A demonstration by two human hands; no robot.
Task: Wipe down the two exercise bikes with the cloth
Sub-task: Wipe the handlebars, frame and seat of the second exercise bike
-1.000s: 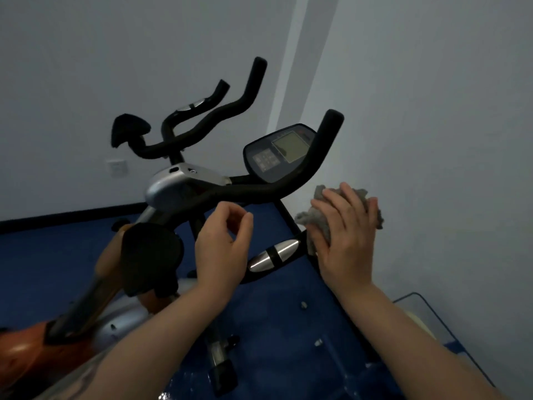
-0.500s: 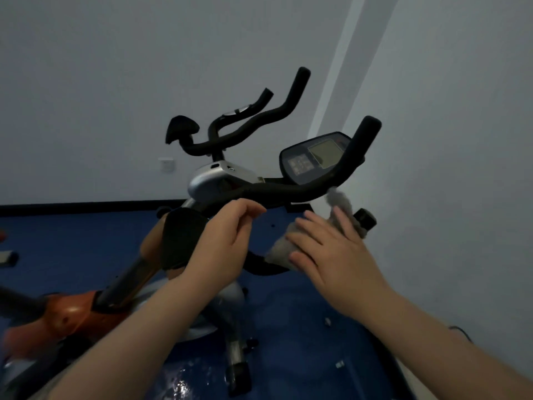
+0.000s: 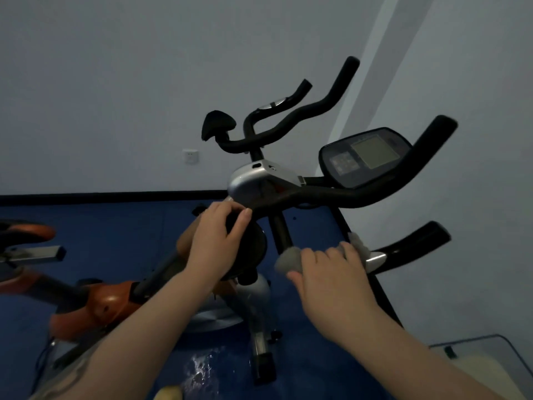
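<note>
A black and silver exercise bike [image 3: 253,183] stands before me, with a console screen [image 3: 366,155] and black handlebars [image 3: 383,189]. My right hand [image 3: 328,278] holds a grey cloth [image 3: 288,259] wrapped over the lower right handlebar, beside its silver sensor plate [image 3: 375,259]. My left hand [image 3: 219,238] grips a black padded rest [image 3: 248,246] just under the silver housing. A second bike, orange and black [image 3: 98,304], lies to the left, its saddle [image 3: 26,232] at the frame edge.
Blue floor mats [image 3: 115,243] cover the ground, with a wet shiny patch [image 3: 202,370] below the bike. Grey walls meet in a corner behind. A wall socket [image 3: 190,156] sits on the back wall. A pale container [image 3: 476,365] stands at lower right.
My right hand slid the cloth down the right handlebar toward the stem. My left hand moved from pinching near the frame to gripping the black pad. The view shifted left.
</note>
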